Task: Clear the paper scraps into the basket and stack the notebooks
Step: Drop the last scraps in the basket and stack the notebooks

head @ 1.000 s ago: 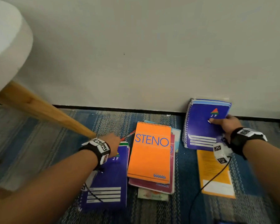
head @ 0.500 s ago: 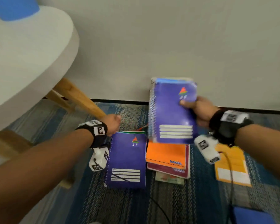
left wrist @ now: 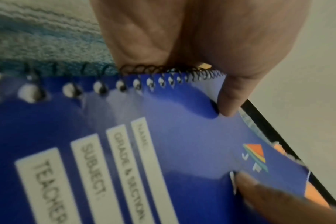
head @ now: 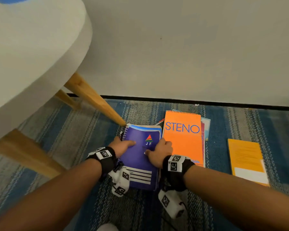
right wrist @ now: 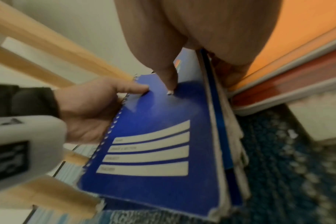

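A blue spiral JF notebook (head: 140, 164) lies on the striped carpet on top of another blue notebook, whose edges show beneath it in the right wrist view (right wrist: 219, 136). My left hand (head: 122, 145) grips its spiral edge, thumb pressed on the cover (left wrist: 228, 106). My right hand (head: 160, 150) grips the opposite edge, thumb on the cover (right wrist: 169, 81) and fingers down along the side. An orange STENO pad (head: 182, 139) sits just to the right on a red notebook (head: 202, 135). A yellow notebook (head: 245, 160) lies alone farther right.
A white round table (head: 32, 55) overhangs the left side, and its wooden leg (head: 97, 104) ends right at the blue notebook's top left corner. The wall and black skirting (head: 190, 101) run behind the notebooks. No basket or paper scraps show.
My right hand carried the blue notebook from by the wall leftward over the STENO pad and set it on the blue notebook at the left. My left hand moved onto its spiral edge.
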`<state>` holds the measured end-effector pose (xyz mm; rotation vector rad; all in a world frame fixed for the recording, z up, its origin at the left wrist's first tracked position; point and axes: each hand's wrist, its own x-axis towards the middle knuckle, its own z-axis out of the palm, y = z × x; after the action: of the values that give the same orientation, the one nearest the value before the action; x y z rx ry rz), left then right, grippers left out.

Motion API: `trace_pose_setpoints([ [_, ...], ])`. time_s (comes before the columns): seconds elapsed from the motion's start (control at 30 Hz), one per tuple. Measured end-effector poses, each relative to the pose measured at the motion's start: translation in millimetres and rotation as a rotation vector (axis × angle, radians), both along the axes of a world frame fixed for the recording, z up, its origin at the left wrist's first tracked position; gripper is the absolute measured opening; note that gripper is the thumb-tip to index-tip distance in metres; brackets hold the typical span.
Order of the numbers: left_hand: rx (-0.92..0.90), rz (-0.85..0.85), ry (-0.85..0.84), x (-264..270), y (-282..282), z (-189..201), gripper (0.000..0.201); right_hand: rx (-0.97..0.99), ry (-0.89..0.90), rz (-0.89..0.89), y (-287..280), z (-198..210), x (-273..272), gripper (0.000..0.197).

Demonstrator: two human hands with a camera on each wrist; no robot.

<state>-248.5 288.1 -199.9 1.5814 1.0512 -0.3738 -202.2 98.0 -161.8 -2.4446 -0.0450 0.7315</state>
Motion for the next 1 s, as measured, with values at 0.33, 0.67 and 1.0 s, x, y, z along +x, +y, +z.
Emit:
trace_pose_setpoints([
  [0.33,-0.342,0.112,-0.023,-11.8,-10.7,40.7,0.077,0.240,0.163,0.081,-16.4,-7.3,3.8,0.084],
  [0.67,-0.338,0.081,-0.566,1.8,-23.2,130.5,0.058,1.037,0.351,-0.125,-23.1,37.6,40.0,0.070],
  [1.0,-0.209,0.125,-0.781,-23.2,-6.6,109.8,0.110,0.847,0.120,0.140,-15.5,33.3,29.2,0.073],
])
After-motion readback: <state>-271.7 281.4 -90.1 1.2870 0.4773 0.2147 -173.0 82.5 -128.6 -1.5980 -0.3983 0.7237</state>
